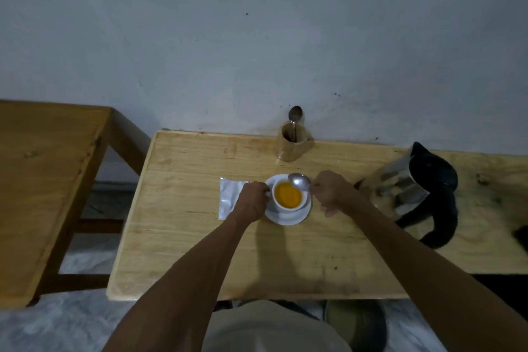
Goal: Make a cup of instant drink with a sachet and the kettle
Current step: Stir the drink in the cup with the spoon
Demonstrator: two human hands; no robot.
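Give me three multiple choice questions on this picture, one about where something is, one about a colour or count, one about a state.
1. Where does the sachet lie?
A. left of the saucer
B. inside the holder
C. under the kettle

2. What colour is the drink in the cup?
A. white
B. orange
C. green

3. How is the spoon in the right hand?
A. lying flat on the table
B. standing in the holder
C. held with its bowl over the cup's rim

Answers:
1. A, the silver packet lies flat on the table, partly under the left hand.
2. B, the liquid is bright orange in a white cup.
3. C, the hand grips the handle and the bowl sits above the cup's far rim.
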